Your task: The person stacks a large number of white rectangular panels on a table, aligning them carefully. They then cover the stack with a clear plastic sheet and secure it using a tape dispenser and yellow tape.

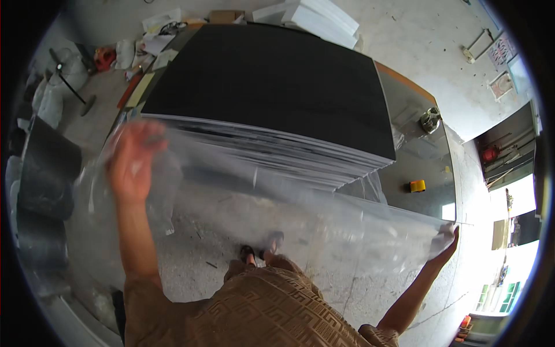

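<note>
A wide sheet of clear plastic film (370,225) hangs stretched between my raised hands, in front of a stack of boards. My left hand (134,162), slightly smeared by motion, has its fingers curled on the film at the left, beside the stack's near left corner. Out at the right, my right hand (446,242) grips the other end of the film, low near the table's front right corner. The stack's top board (272,87) is black and flat; the pale edges of several boards below it show through the film.
The glass-topped table (404,168) under the stack carries a small yellow-and-black object (417,186) and a glass jar (430,120) on its right. White sheets (321,20) lie beyond the stack. Dark rolls (49,156) stand at left, near a fan (69,72). Concrete floor (202,231) lies below.
</note>
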The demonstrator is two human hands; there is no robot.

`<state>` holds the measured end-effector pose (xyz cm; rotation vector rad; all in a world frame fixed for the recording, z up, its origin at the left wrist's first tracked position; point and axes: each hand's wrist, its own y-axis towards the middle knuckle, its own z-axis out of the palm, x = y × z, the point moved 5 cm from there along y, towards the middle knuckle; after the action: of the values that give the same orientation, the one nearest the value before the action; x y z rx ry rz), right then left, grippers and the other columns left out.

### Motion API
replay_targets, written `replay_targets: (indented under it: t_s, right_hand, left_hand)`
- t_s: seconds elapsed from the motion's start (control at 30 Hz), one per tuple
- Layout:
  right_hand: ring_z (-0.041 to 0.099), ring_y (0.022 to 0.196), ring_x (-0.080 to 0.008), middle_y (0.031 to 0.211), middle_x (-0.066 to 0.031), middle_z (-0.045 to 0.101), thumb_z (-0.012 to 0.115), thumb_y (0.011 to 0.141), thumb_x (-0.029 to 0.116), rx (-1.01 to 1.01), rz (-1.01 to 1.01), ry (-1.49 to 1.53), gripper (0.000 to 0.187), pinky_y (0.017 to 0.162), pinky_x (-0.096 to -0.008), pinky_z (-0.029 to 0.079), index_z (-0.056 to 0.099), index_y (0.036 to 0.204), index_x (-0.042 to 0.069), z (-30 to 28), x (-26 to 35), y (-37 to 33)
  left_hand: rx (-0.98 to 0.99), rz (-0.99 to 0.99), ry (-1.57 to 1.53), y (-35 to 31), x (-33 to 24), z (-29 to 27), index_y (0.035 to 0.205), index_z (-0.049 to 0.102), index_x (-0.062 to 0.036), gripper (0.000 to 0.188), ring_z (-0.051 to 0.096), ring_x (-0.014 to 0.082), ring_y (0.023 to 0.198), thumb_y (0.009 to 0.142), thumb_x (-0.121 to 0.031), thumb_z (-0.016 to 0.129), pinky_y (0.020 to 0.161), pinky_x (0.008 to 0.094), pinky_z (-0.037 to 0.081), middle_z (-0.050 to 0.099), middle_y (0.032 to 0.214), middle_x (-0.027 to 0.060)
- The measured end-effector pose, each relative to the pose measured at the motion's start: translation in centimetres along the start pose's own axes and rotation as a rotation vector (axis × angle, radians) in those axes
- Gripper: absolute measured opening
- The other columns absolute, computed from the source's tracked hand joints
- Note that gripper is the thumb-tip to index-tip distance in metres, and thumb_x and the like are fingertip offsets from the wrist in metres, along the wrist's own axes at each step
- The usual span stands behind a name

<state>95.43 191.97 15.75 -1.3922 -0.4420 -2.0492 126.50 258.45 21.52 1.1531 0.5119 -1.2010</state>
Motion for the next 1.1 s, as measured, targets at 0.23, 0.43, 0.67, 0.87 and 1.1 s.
replay_targets:
  t_s: [0.23, 0.43, 0.67, 0.87, 1.1]
  right_hand:
    - [0.032, 0.131, -0.0381, 0.14, -0.0262, 0.033, 0.069, 0.08, 0.004, 0.036, 0.205, 0.99, 0.082, 0.109, -0.0462, 0.031, 0.014, 0.139, -0.01, 3.9, -2.4, 21.1]
    - [0.033, 0.133, -0.0364, 0.14, -0.0287, 0.033, 0.056, 0.092, 0.033, 0.198, 0.071, 0.4, 0.069, 0.108, -0.0429, 0.035, 0.026, 0.138, -0.009, 11.4, 4.2, 15.2]
    - [0.048, 0.122, -0.0362, 0.121, -0.0171, 0.057, 0.068, 0.081, 0.033, 1.138, -0.834, -1.007, 0.047, 0.102, -0.05, 0.036, 0.06, 0.116, 0.002, 44.7, -4.2, -3.0]
    - [0.022, 0.138, -0.0371, 0.146, -0.0162, 0.032, 0.049, 0.083, 0.063, 1.266, -0.821, -1.536, 0.075, 0.111, -0.0567, 0.008, 0.047, 0.133, 0.008, 49.6, -12.7, 2.7]
    - [0.017, 0.138, -0.0452, 0.147, -0.0244, 0.026, 0.048, 0.071, 0.078, 0.987, -0.748, -1.595, 0.089, 0.11, -0.0589, 0.01, 0.05, 0.133, 0.014, 49.0, -13.4, 3.7]
  left_hand:
    - [0.071, -0.638, -0.034, 15.8, 9.6, 4.1, 0.111, 0.052, 0.0071, 0.049, 0.061, 0.0305, 0.099, 0.094, -0.039, 0.052, 0.09, 0.04, 0.05, 0.061, 0.105, 0.0211]
    - [0.301, -0.668, 0.063, 16.8, 10.8, 3.2, 0.103, 0.047, 0.001, 0.041, 0.064, 0.0273, 0.09, 0.093, -0.038, 0.055, 0.081, 0.0375, 0.054, 0.06, 0.099, 0.0173]
    - [0.533, -0.943, 0.104, 18.3, 10.0, 1.6, 0.102, 0.046, -0.0036, 0.026, 0.064, 0.0298, 0.091, 0.096, -0.029, 0.051, 0.079, 0.0391, 0.054, 0.059, 0.099, 0.0166]
    - [1.311, -0.508, 0.585, 16.9, 3.4, 0.9, 0.116, 0.048, 0.0013, 0.035, 0.048, 0.0314, 0.12, 0.091, -0.022, 0.057, 0.096, 0.0401, 0.045, 0.046, 0.125, 0.0205]
    - [1.472, 0.577, 1.595, 13.5, 1.7, -5.7, 0.127, 0.049, -0.0056, 0.056, 0.034, 0.0292, 0.133, 0.076, -0.02, 0.064, 0.108, 0.044, 0.033, 0.034, 0.144, 0.0149]
